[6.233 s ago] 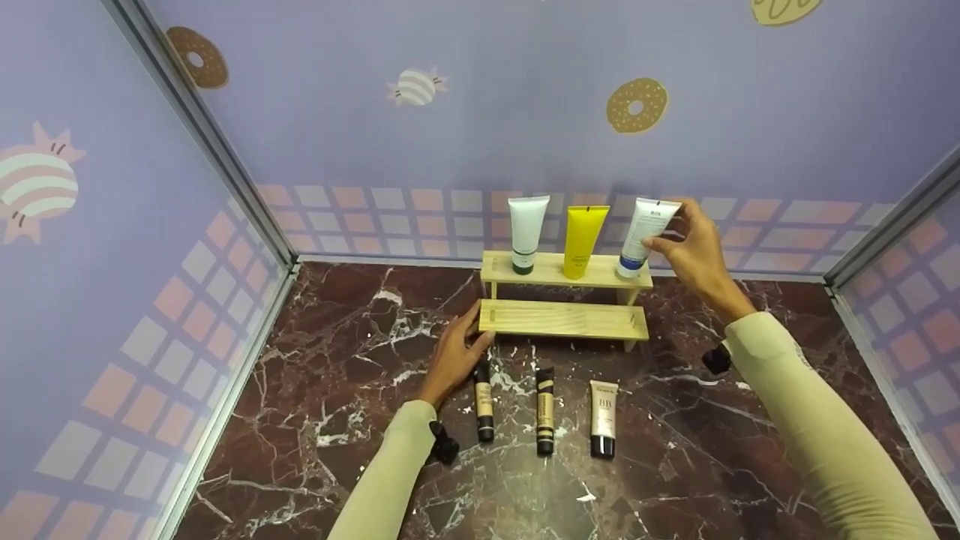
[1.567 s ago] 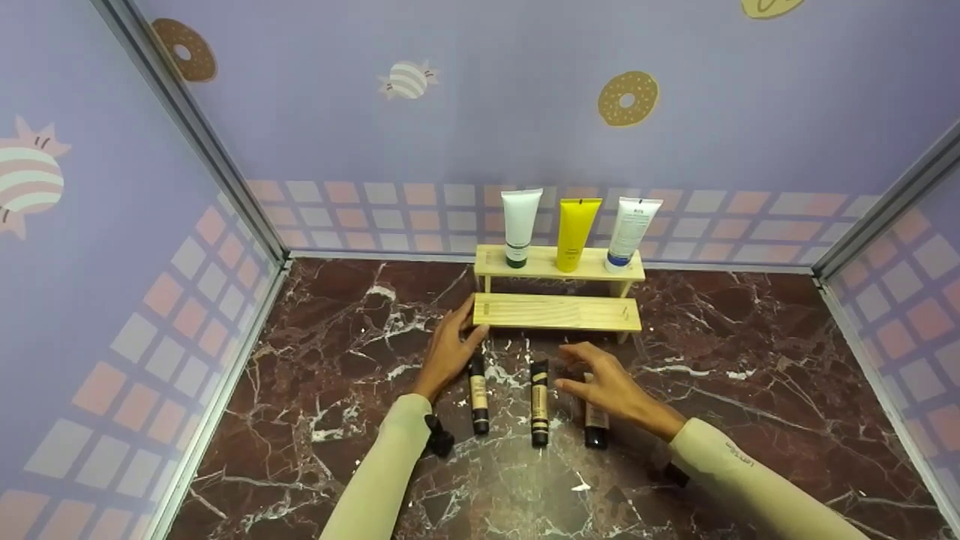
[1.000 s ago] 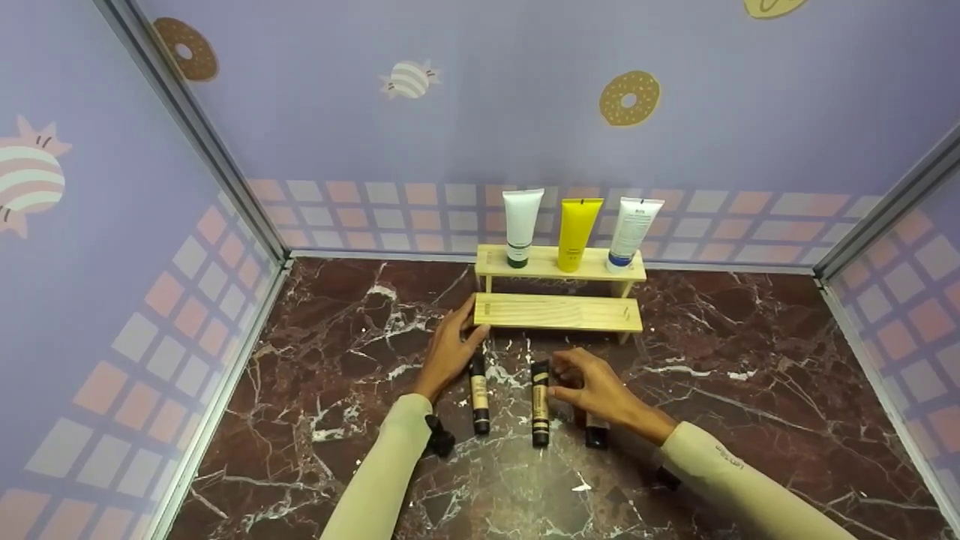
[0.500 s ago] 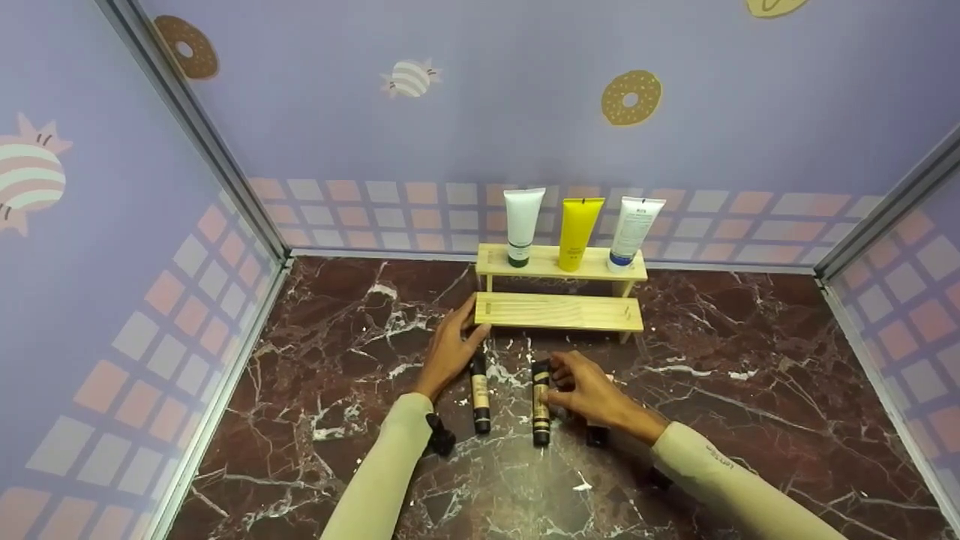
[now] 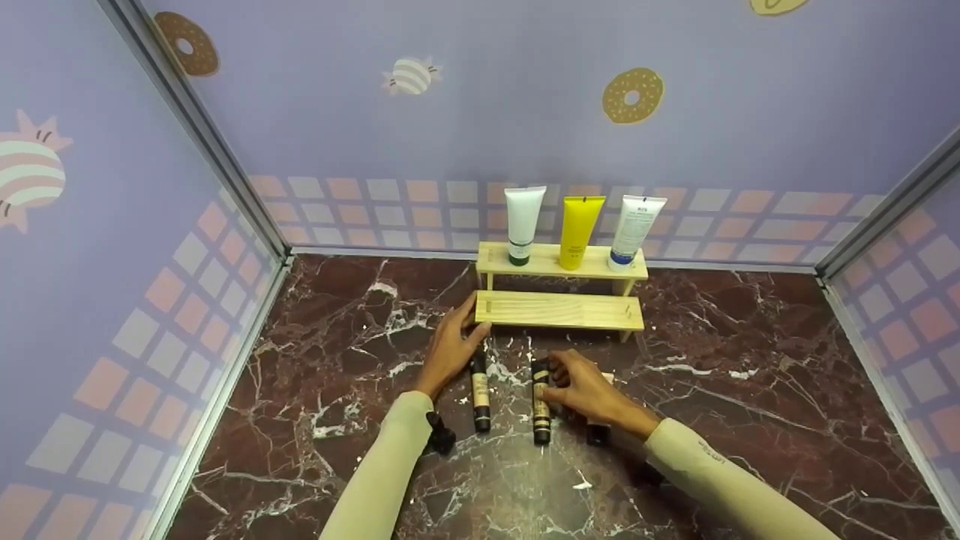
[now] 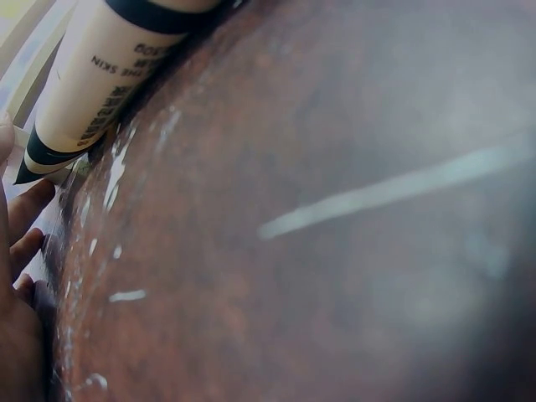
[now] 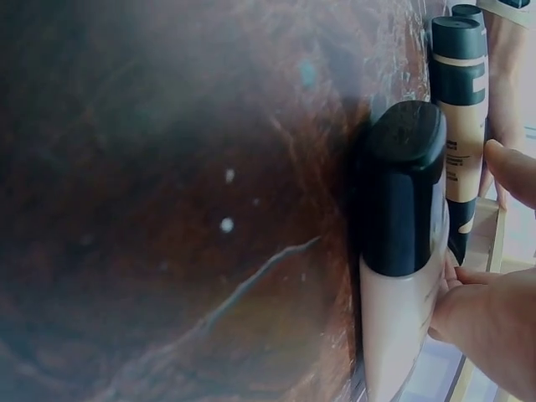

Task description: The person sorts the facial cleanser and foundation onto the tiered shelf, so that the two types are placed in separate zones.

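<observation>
Your right hand (image 5: pixel 581 386) pinching the striped beige tube (image 5: pixel 541 401), black cap, print too small, left hand (image 5: pixel 450 349) flat against the wooden shelf (image 5: pixel 559 311)

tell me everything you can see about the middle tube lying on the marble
The middle tube is slim, beige with dark bands and a black cap at its near end. It lies flat on the marble top, lengthwise toward the wooden rack, between a similar tube and a tube with a broad black cap. The right hand touches its far end; whether it grips is unclear.

Marble tabletop (image 5: pixel 712 420) under wooden rack (image 5: pixel 561 310), tubes (image 5: pixel 480 392)
</observation>
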### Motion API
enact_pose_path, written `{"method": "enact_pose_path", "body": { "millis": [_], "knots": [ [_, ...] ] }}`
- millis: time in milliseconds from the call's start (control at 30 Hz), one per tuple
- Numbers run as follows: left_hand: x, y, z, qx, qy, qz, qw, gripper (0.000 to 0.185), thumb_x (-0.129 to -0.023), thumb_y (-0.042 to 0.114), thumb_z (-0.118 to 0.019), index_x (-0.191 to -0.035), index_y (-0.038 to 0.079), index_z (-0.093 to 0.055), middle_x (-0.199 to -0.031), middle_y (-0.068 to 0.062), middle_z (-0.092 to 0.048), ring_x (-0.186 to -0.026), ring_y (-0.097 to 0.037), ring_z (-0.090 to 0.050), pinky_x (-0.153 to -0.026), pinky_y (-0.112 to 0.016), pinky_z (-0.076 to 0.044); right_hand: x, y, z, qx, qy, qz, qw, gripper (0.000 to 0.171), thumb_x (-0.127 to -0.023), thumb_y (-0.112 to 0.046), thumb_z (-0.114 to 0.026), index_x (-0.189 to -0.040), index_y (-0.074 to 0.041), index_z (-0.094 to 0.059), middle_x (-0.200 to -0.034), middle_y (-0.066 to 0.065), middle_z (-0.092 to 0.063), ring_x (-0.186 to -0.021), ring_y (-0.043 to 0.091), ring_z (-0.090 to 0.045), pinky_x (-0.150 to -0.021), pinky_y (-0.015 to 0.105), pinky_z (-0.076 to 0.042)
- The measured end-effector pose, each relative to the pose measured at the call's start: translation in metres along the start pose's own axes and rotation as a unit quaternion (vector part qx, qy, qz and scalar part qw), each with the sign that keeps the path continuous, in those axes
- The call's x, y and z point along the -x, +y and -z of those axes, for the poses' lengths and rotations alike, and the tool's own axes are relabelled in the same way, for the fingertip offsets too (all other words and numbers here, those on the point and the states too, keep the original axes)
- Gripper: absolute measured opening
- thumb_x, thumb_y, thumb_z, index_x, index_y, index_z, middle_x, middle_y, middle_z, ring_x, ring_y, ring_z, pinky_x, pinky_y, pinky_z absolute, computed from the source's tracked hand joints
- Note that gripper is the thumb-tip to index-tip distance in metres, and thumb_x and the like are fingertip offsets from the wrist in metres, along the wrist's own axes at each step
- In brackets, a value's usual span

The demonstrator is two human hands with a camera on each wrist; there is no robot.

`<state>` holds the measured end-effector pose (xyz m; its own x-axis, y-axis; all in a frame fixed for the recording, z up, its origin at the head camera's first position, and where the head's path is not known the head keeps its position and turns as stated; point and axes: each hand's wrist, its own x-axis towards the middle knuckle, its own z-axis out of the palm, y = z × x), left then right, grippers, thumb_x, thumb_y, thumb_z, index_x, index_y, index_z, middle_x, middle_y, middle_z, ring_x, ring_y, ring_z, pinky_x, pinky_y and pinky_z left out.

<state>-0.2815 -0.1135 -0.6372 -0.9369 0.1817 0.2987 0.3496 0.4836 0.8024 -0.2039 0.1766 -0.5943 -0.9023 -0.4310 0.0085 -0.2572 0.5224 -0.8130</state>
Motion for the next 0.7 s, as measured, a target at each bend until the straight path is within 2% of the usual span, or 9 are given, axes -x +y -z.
{"method": "enact_pose_path", "body": {
  "millis": [233,400,700],
  "knots": [
    [-0.0002,-0.0034,-0.0005,-0.001,-0.003,0.002,1.0,0.075,-0.111,0.036,-0.07,-0.171,0.004,-0.039,-0.157,-0.021,-0.061,-0.136,-0.037,-0.066,-0.138,-0.049,-0.017,-0.0041,-0.0022,-0.0048,-0.003,0.003,0.014,1.0,0.064,-0.092,-0.015,-0.091,-0.14,0.013,-0.06,-0.107,0.016,-0.068,-0.092,0.026,-0.065,-0.079,0.028,-0.057],
    [0.0003,-0.0036,-0.0008,0.001,0.001,0.004,1.0,0.074,-0.111,0.037,-0.07,-0.17,0.004,-0.04,-0.156,-0.019,-0.062,-0.136,-0.034,-0.067,-0.138,-0.048,-0.017,-0.0057,-0.0034,-0.0068,-0.022,-0.001,0.014,1.0,0.067,-0.091,-0.013,-0.091,-0.142,0.012,-0.056,-0.104,0.015,-0.068,-0.09,0.025,-0.064,-0.077,0.027,-0.055],
    [0.0006,-0.0024,-0.0017,-0.001,0.005,-0.008,1.0,0.075,-0.111,0.037,-0.07,-0.17,0.002,-0.04,-0.154,-0.022,-0.063,-0.128,-0.035,-0.073,-0.138,-0.051,-0.019,-0.004,-0.003,-0.0047,-0.041,-0.008,0.009,0.999,0.067,-0.091,-0.015,-0.092,-0.142,0.004,-0.052,-0.102,0.014,-0.069,-0.082,0.018,-0.064,-0.07,0.027,-0.058]
  ]
}}
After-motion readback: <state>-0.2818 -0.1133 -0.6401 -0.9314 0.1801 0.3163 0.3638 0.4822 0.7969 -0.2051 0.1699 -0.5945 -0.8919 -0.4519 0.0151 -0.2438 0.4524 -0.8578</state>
